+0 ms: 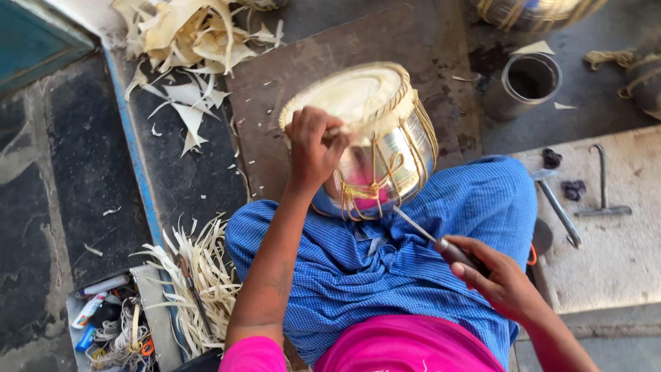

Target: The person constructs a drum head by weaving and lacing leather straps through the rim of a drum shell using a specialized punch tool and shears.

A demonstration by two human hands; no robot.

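The right hand [506, 282] pinches a thin metal awl [441, 242] — the left hand [313, 148] grips the drum [375, 145] lacing, fingers curled tight — threading comes next, I think.

The left hand [313, 148] covers part of the pale skin head of the shiny metal drum [375, 148]. The top edge cuts off a rope-laced second drum [537, 12]. Small items in the grey box [113, 324] are too small to tell.

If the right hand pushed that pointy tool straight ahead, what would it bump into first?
Probably the shiny metal drum. The right hand aims the thin metal tool up-left, its tip near the drum's straw-coloured lacing. Depth is unclear, so it might slip just beneath.
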